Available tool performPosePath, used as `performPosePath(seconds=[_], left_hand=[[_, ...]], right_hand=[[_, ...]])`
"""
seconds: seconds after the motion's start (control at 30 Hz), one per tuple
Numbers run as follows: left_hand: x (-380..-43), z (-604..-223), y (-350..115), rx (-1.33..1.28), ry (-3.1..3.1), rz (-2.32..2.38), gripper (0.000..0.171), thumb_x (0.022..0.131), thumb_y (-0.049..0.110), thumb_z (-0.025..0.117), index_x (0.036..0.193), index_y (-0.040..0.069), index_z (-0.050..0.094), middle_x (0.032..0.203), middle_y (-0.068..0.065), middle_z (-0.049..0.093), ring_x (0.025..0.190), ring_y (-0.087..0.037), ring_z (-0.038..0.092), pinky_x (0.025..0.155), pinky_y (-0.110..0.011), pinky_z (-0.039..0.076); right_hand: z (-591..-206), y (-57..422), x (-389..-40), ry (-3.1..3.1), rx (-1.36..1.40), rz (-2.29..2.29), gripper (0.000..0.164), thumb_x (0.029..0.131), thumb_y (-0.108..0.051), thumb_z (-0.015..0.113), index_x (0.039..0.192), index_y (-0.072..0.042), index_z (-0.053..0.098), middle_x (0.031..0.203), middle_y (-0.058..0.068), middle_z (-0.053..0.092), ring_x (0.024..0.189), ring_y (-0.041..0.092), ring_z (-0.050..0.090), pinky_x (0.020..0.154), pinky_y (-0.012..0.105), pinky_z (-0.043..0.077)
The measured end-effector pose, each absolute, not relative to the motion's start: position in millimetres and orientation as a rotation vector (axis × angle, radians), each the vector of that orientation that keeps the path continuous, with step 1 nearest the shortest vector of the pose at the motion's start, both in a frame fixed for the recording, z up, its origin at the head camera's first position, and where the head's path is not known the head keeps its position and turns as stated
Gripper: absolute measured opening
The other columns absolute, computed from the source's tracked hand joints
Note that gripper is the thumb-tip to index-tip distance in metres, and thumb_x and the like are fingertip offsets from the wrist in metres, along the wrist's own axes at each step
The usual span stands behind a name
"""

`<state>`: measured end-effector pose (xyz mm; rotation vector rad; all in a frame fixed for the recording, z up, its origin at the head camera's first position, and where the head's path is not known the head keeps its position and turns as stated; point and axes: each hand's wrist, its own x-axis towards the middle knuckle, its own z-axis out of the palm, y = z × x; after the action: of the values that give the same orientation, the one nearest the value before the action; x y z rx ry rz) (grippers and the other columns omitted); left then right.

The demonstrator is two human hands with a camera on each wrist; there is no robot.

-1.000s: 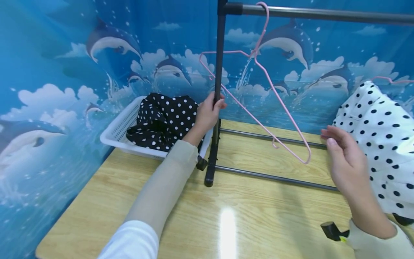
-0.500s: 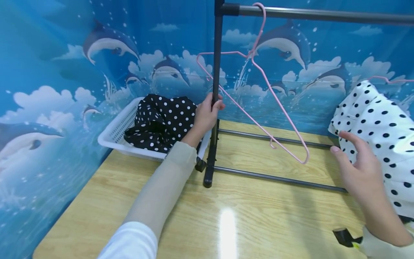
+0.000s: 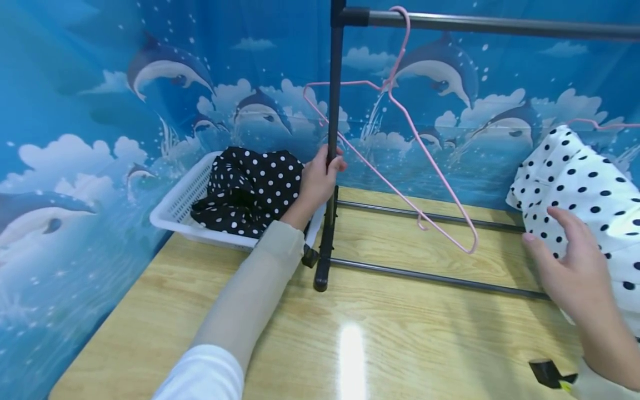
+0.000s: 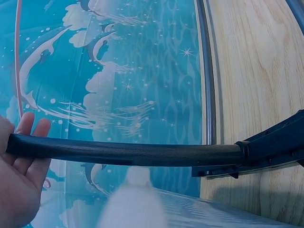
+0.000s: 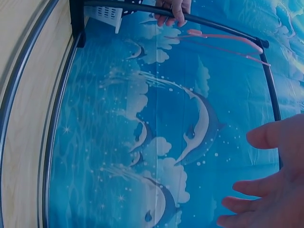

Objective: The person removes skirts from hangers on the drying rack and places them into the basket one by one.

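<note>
The left hand (image 3: pixel 320 175) curls round the rack's left post (image 3: pixel 336 72) beside the basket (image 3: pixel 186 191), a likely stiff, smooth bar best held mid-height, while the right hand (image 3: pixel 580 272), fingers spread, holds nothing near the soft-looking dotted white cloth (image 3: pixel 595 183) (contact is hard to judge).

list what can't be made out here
Head: white polka-dot cloth, cut off by right edge, partly hidden by right hand.
Head: second pink hanger, cut off by right edge.
Head: white basket, floor mostly hidden by black polka-dot cloth.
Left wrist: white shape at bottom, too blurred to name.
</note>
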<state>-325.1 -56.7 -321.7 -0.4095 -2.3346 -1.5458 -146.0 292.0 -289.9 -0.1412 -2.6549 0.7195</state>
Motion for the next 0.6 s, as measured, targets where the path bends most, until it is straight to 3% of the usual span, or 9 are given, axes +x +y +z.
performPosePath(seconds=[0.3,0.57,0.6], left_hand=[[-324,-321,-57,-0.431,-2.336,-1.517,0.023,0.104,0.024,0.045,0.119,0.010,0.054,0.099,-0.003,0.068,0.091,-0.016,0.064,0.069,-0.030,0.046],[-325,-321,-58,-0.435,-2.333,-1.527,0.021,0.104,0.023,0.044,0.119,0.011,0.053,0.099,-0.003,0.068,0.095,-0.022,0.065,0.070,-0.032,0.046],[-325,-322,-58,-0.433,-2.333,-1.527,0.022,0.104,0.023,0.044,0.119,0.010,0.053,0.099,-0.003,0.068,0.095,-0.022,0.065,0.070,-0.032,0.046]], right_hand=[[-288,301,-145,-2.685,-0.318,0.663,0.063,0.103,-0.024,0.039,0.152,0.004,0.012,0.157,0.030,0.008,0.142,0.049,0.010,0.113,0.062,0.011],[-291,315,-148,-2.660,-0.392,0.645,0.063,0.102,-0.022,0.039,0.153,0.002,0.011,0.158,0.028,0.007,0.144,0.046,0.009,0.114,0.060,0.011],[-294,319,-149,-2.642,-0.394,0.642,0.064,0.103,-0.029,0.038,0.154,-0.001,0.011,0.158,0.026,0.007,0.145,0.044,0.009,0.114,0.059,0.010]])
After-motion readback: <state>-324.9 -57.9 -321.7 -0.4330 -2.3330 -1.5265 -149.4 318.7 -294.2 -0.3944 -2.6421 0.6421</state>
